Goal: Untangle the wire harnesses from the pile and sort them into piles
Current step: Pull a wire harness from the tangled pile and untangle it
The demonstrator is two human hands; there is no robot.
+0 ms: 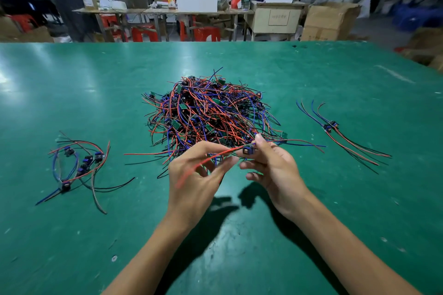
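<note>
A big tangled pile of wire harnesses (211, 112), red, blue and black wires with small green boards, lies mid-table. Just in front of it I hold one harness (247, 150) above the table. My right hand (271, 165) pinches its small dark blue component, with wires trailing off to the right. My left hand (196, 172) pinches its red wire, which curves down and left. A sorted group of several harnesses (79, 165) lies at the left. A smaller group (335, 129) with straighter wires lies at the right.
The green table mat (239, 235) stretches wide around the piles; its far edge runs across the upper frame. Beyond it stand workbenches, red stools, cardboard boxes (328, 19) and several seated people.
</note>
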